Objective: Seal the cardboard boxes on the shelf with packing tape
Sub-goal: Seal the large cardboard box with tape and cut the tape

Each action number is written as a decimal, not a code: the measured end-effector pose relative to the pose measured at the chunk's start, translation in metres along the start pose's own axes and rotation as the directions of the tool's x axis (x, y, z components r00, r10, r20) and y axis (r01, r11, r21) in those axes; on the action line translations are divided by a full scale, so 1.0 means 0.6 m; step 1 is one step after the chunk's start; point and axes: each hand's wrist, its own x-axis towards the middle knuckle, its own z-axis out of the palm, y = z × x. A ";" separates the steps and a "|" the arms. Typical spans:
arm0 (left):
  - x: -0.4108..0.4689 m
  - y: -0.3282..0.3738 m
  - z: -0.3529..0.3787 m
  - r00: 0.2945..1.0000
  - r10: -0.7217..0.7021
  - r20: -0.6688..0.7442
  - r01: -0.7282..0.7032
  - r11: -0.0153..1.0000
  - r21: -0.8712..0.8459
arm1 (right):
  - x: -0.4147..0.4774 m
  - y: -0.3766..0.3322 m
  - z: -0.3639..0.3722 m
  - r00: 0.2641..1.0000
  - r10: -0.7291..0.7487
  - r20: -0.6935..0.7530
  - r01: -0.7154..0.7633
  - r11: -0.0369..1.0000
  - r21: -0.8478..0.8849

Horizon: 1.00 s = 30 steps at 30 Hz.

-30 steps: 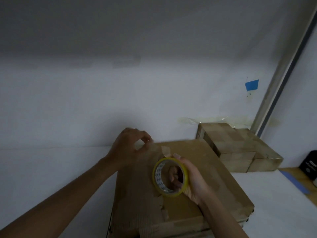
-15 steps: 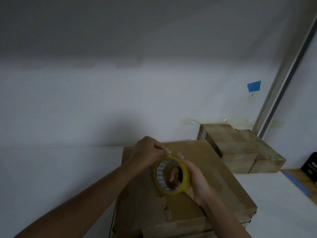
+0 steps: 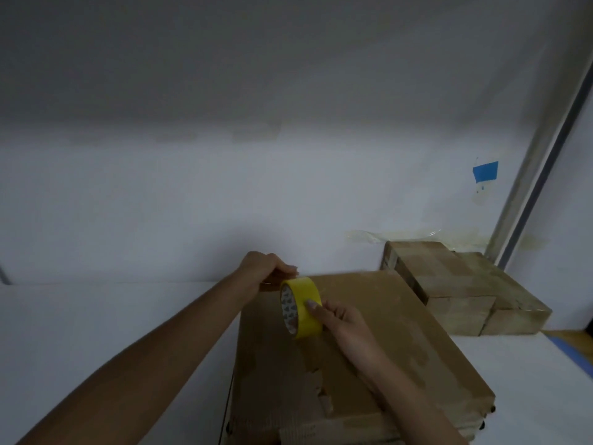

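A large flat cardboard box (image 3: 401, 342) lies on the white shelf in front of me, its near top layer torn. My right hand (image 3: 340, 319) grips a yellow roll of packing tape (image 3: 300, 308) held on edge over the box's far left part. My left hand (image 3: 268, 271) is at the far left corner of the box, fingers pinched together right beside the roll; whether it holds the tape's end is too small to tell.
Two smaller taped cardboard boxes (image 3: 449, 290) sit against the wall at the back right. A blue tape patch (image 3: 485, 171) sticks to the wall. A metal post (image 3: 542, 149) rises at the right. The white shelf surface (image 3: 96, 332) stretches to the left.
The right hand has turned the roll so its yellow outer face shows and moved it toward the box's far edge. The left hand went from the box top to the roll.
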 end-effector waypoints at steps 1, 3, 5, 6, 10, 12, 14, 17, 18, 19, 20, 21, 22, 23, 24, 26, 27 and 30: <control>0.004 -0.003 0.000 1.000 -0.019 -0.005 0.018 1.000 -0.012 | 0.001 -0.003 0.005 1.000 -0.002 0.001 0.002 1.000 -0.029; 0.013 -0.007 -0.001 0.998 -0.058 0.011 0.058 0.997 -0.046 | 0.008 -0.003 0.012 1.000 -0.012 -0.013 0.011 0.996 -0.085; 0.022 -0.003 -0.002 0.996 -0.080 0.048 0.084 0.992 -0.094 | 0.017 -0.009 0.019 0.999 0.000 -0.040 -0.006 0.991 -0.131; 0.025 0.002 -0.004 0.995 -0.075 0.064 0.082 0.990 -0.111 | 0.021 -0.013 0.021 0.998 0.015 -0.060 -0.024 0.987 -0.162; 0.026 0.029 -0.006 0.996 -0.018 0.086 0.022 0.999 -0.048 | 0.030 -0.031 0.021 0.992 0.062 -0.106 -0.085 0.968 -0.234; 0.026 0.035 -0.004 0.998 0.036 0.059 -0.035 0.999 -0.012 | 0.033 -0.038 0.018 0.988 0.088 -0.124 -0.117 0.961 -0.249; 0.028 0.038 0.002 0.992 0.112 0.056 -0.115 0.992 0.048 | 0.036 -0.044 0.017 0.985 0.095 -0.141 -0.133 0.947 -0.292; 0.033 0.038 0.013 0.987 0.150 0.050 -0.154 0.984 0.093 | 0.042 -0.047 0.019 0.989 0.089 -0.116 -0.124 0.929 -0.349; 0.035 0.037 0.016 0.989 0.142 0.034 -0.144 0.986 0.088 | 0.044 -0.051 0.017 0.992 0.092 -0.091 -0.119 0.924 -0.364; 0.038 0.035 0.017 0.990 0.144 0.008 -0.144 0.986 0.083 | 0.047 -0.056 0.013 0.993 0.102 -0.058 -0.116 0.916 -0.383; 0.043 0.033 0.018 0.987 0.160 -0.027 -0.157 0.984 0.083 | 0.049 -0.060 0.008 0.992 0.122 -0.018 -0.119 0.912 -0.392; 0.048 0.033 0.017 0.980 0.187 -0.067 -0.181 0.980 0.083 | 0.051 -0.063 0.003 0.990 0.136 0.029 -0.114 0.918 -0.380; 0.052 0.034 0.017 0.970 0.217 -0.107 -0.209 0.975 0.078 | 0.052 -0.063 -0.001 0.988 0.138 0.071 -0.102 0.924 -0.369; 0.056 0.037 0.015 0.961 0.235 -0.146 -0.228 0.971 0.064 | 0.052 -0.063 -0.001 0.986 0.130 0.107 -0.083 0.928 -0.362; 0.060 0.042 0.013 0.956 0.235 -0.175 -0.230 0.972 0.044 | 0.049 -0.062 0.000 0.984 0.111 0.137 -0.051 0.921 -0.386; 0.063 0.056 0.006 0.970 0.161 -0.183 -0.167 0.986 -0.013 | 0.047 -0.055 0.008 0.986 0.022 0.166 0.060 0.881 -0.469; 0.062 0.063 0.001 0.982 0.101 -0.160 -0.111 0.992 -0.056 | 0.050 -0.049 0.011 0.986 -0.028 0.165 0.110 0.851 -0.513; 0.066 0.073 -0.010 0.996 -0.007 -0.086 -0.003 0.993 -0.115 | 0.056 -0.054 0.022 0.984 -0.111 0.138 0.172 0.789 -0.590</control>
